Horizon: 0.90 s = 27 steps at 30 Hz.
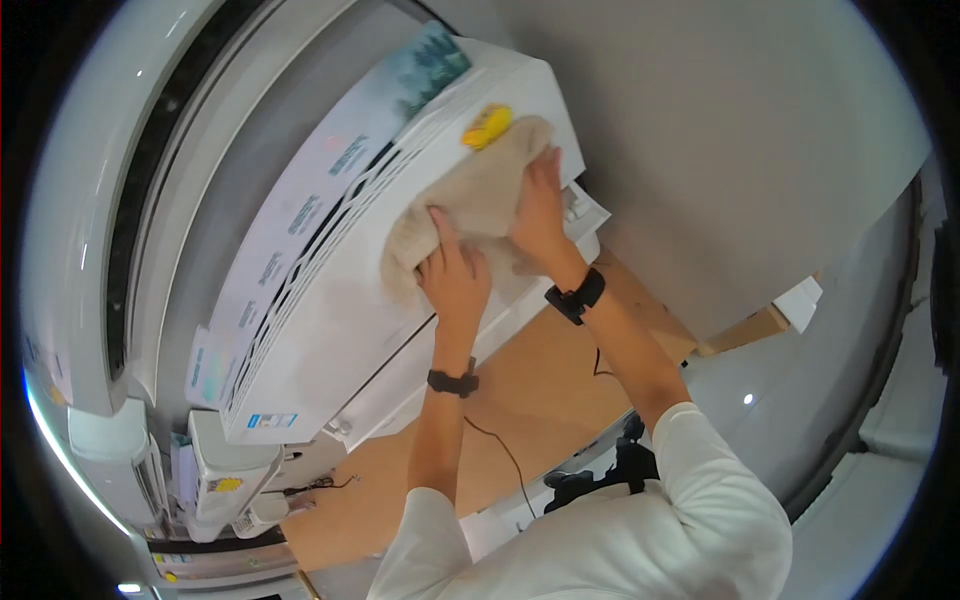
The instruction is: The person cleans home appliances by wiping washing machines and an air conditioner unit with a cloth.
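Observation:
A beige cloth [480, 195] lies bunched on the white casing of an air conditioner [340, 345]. My left hand [455, 275] is on the cloth's lower left part, one finger stretched up over it and the others bent at its edge. At the cloth's right side, my right hand [543, 220] grips it with its fingers pointing up; part of that hand is slightly blurred. Just above the cloth, a yellow sticker or packet [487, 127] sits on the casing. Each of my wrists wears a black band.
A printed panel [300, 215] runs along the unit's vent slats. More white units [235, 455] stand at the lower left. Below is a brown cardboard-like surface [540, 385] with a dark cable [510, 450]. A grey wall panel [720, 150] rises at the right.

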{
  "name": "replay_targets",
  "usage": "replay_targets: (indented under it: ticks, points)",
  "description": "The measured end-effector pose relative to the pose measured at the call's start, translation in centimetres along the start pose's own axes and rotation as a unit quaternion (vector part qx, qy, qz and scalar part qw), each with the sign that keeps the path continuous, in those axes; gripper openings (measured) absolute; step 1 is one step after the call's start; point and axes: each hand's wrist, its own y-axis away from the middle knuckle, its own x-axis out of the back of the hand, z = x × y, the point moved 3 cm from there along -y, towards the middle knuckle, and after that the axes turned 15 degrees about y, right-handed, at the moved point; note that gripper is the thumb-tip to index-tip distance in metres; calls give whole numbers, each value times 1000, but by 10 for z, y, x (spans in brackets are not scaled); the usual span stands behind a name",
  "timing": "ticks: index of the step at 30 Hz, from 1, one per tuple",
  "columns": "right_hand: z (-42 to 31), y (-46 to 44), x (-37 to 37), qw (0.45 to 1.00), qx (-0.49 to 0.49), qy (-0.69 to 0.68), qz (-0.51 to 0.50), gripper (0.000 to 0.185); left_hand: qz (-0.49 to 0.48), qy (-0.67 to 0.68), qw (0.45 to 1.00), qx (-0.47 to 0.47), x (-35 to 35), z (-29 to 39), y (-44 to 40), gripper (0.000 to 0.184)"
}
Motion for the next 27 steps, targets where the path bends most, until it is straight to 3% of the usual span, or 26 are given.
replay_targets:
  ticks: [3,4,7,10,13,14,15,18,21,22,24,27]
  points:
    - [14,24,-4,998,45,-37,-9,71,-8,-67,997,-33,-18,10,6,73]
    - [30,36,-6,999,20,-23,-27,72,-15,-91,994,-52,-26,9,13,73]
    - [61,61,0,998,-15,10,-59,70,-165,7,985,-57,-64,-15,56,73]
    - [60,20,27,1000,-3,26,-10,66,-229,42,961,149,-48,4,28,71]
    - [34,-8,25,999,-4,-1,36,58,-28,41,999,-18,-21,18,-15,71]
    - [20,2,19,1000,8,-4,0,57,45,29,996,-74,-6,16,-17,71]
    - [8,16,12,999,25,-7,-35,57,36,23,999,-29,3,9,-11,72]
    - [-33,58,9,991,104,-46,-70,58,-159,-15,965,206,24,-31,35,77]
    - [-69,75,-10,991,52,-73,-100,60,-6,-46,995,88,57,-64,69,79]
    - [-94,68,-14,992,73,-81,-66,60,38,-63,996,47,74,-74,80,80]
    - [-157,48,-13,989,107,-98,-5,61,78,-89,988,94,116,-102,78,87]
    - [-251,61,-35,976,194,-94,-32,42,196,-64,968,141,197,-129,68,97]
